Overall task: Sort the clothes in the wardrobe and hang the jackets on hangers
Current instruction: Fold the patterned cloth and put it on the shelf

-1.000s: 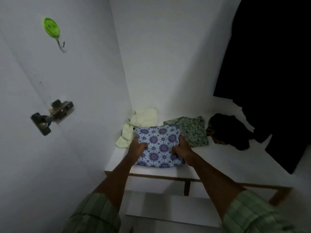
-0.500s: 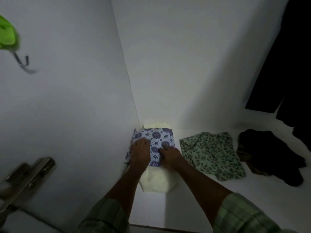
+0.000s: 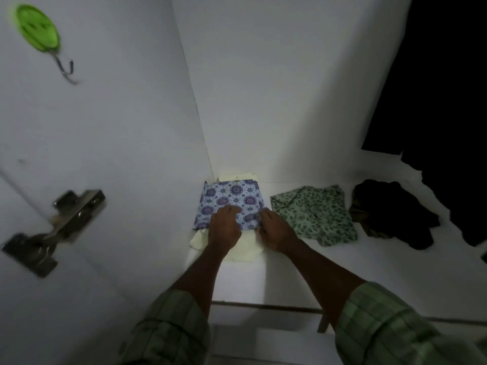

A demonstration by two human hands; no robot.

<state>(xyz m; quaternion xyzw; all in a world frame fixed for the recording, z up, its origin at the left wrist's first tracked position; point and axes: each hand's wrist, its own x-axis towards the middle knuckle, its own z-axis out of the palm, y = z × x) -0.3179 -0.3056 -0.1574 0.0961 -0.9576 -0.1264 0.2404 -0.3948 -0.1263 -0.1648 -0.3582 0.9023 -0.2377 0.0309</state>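
The fingers of the left hand (image 3: pixel 224 227) lie together, slightly bent, and press on the near edge of the folded blue patterned cloth (image 3: pixel 229 200). The right hand (image 3: pixel 274 231) curls its fingers on the near right corner of the cloth; whether they pinch it I cannot tell. The cloth lies on a pale yellow garment (image 3: pixel 242 250) in the far left corner of the white shelf (image 3: pixel 382 272). To the right lie a green leaf-print garment (image 3: pixel 313 214) and a dark garment (image 3: pixel 390 212).
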